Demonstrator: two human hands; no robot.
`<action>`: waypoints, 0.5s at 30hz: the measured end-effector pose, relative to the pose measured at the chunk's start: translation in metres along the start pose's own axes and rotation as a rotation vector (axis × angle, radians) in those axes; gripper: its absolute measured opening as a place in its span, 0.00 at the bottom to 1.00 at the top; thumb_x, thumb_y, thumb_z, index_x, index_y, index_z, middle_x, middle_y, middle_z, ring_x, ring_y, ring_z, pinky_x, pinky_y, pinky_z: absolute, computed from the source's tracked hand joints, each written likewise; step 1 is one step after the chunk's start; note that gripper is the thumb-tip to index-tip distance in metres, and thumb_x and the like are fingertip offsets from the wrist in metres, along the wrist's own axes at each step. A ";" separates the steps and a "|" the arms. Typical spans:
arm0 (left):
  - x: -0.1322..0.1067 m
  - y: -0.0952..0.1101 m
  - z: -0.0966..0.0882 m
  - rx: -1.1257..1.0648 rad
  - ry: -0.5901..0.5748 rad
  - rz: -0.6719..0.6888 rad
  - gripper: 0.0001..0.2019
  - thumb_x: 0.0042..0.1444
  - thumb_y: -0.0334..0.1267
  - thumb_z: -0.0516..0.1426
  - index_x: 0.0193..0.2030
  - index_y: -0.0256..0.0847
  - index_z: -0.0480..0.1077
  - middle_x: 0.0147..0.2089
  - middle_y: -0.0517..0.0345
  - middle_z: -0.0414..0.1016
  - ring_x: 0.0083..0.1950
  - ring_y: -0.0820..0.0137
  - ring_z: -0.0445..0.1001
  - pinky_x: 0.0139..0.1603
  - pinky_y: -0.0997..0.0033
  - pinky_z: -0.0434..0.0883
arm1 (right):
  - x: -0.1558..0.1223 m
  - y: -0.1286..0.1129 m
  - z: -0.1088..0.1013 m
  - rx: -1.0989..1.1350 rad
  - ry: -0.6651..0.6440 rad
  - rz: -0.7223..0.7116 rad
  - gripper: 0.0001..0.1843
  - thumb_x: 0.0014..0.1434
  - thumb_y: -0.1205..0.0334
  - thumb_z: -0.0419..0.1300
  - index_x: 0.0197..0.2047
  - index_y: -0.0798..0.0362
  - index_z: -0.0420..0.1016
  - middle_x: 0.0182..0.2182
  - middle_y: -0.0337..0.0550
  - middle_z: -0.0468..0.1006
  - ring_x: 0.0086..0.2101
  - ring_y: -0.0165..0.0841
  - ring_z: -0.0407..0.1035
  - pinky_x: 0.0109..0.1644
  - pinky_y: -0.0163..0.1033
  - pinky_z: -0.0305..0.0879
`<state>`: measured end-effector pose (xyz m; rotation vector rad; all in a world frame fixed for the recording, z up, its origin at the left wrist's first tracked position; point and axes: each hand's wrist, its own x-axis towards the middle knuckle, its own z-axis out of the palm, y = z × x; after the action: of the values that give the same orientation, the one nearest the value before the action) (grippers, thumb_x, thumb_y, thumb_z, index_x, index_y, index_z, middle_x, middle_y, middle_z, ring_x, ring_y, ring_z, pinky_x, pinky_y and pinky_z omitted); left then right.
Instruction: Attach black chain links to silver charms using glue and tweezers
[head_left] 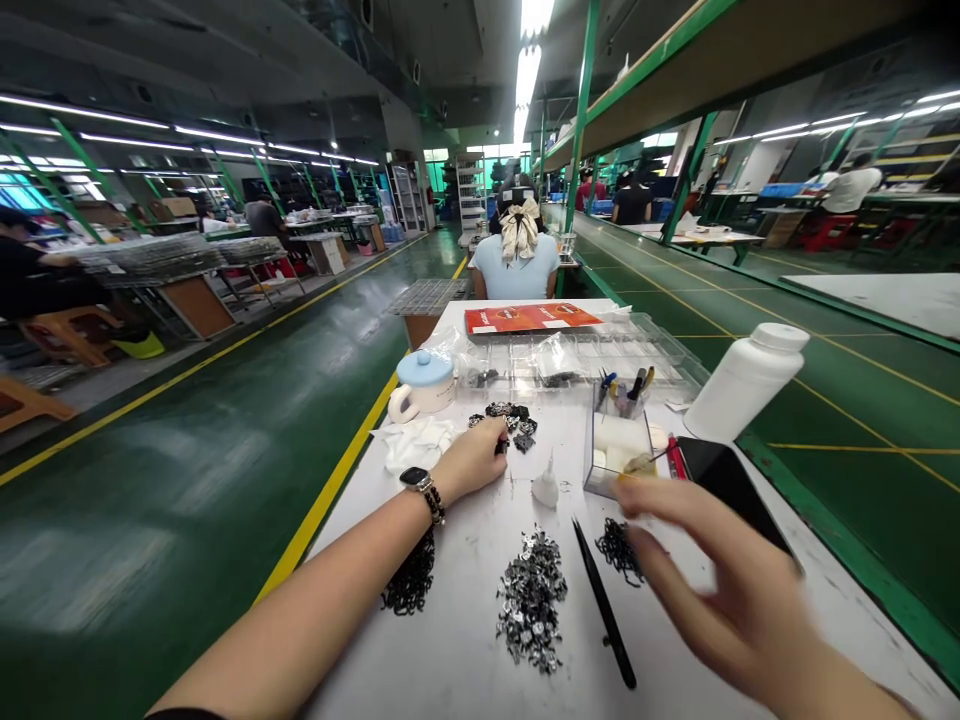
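My left hand (472,462), wearing a watch (415,478) and beaded bracelet, is closed at the edge of a small pile of black and shiny parts (523,425). Whatever its fingers pinch is too small to name. My right hand (720,575) is slightly blurred, thumb and fingers apart, with nothing visible between them. It hovers beside a heap of small black curved pieces (619,550). Black tweezers (604,605) lie to its left. A heap of shiny metal parts (532,602) sits mid-table, and more black pieces (411,575) lie partly behind my left forearm.
A small dropper bottle (546,487) stands between my hands. A clear box (600,455), dark tablet (739,495) and white bottle (746,380) stand right. A lidded mug (425,382) and tissue (412,445) are left. Beyond lie clear trays (645,350), a red packet (534,318) and a seated person (516,260).
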<state>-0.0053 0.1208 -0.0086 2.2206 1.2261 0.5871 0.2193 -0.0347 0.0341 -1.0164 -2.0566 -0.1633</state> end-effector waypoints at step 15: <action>-0.103 0.053 0.009 -1.065 -0.088 -0.147 0.16 0.51 0.35 0.61 0.47 0.41 0.66 0.38 0.53 0.76 0.42 0.63 0.79 0.47 0.60 0.75 | 0.017 0.022 0.095 0.107 -0.081 0.564 0.09 0.56 0.59 0.57 0.27 0.51 0.63 0.18 0.39 0.68 0.18 0.34 0.66 0.19 0.35 0.56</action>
<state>-0.0175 0.0062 0.0058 1.2313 0.7315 0.8170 0.1705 0.0317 -0.0215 -1.5057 -1.7465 0.2806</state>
